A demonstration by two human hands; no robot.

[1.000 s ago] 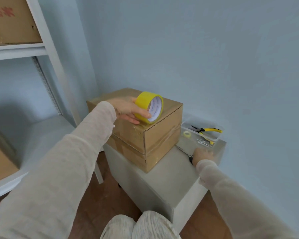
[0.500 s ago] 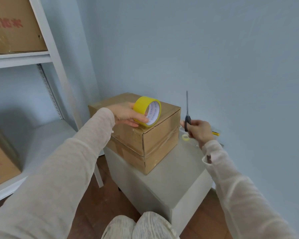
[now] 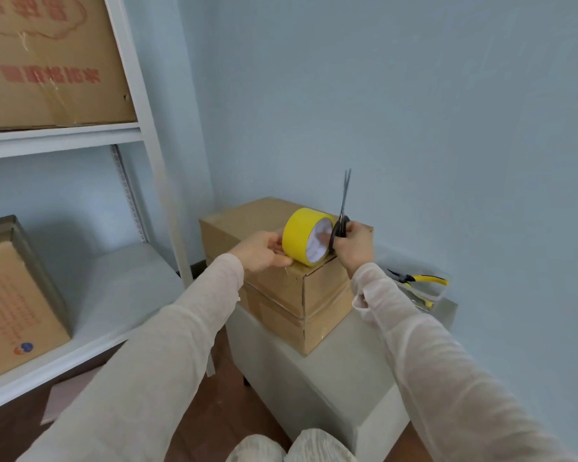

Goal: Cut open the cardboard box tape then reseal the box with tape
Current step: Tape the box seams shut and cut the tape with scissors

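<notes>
We see box [image 3: 327, 295]: brown cardboard, closed | tape roll [image 3: 299, 233]: yellow, on edge atop box | scissors [image 3: 340, 225]: upright, blades nearly together, beside roll

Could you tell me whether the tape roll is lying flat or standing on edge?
Standing on edge: the tape roll rests on its yellow rim on the box, hole facing sideways, held by the left hand.

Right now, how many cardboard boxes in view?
3: top-shelf box, upper left; lower-shelf box, left edge; taped box on the grey stool, under the yellow tape roll. Its mid-height seam could mean two stacked boxes.
</notes>
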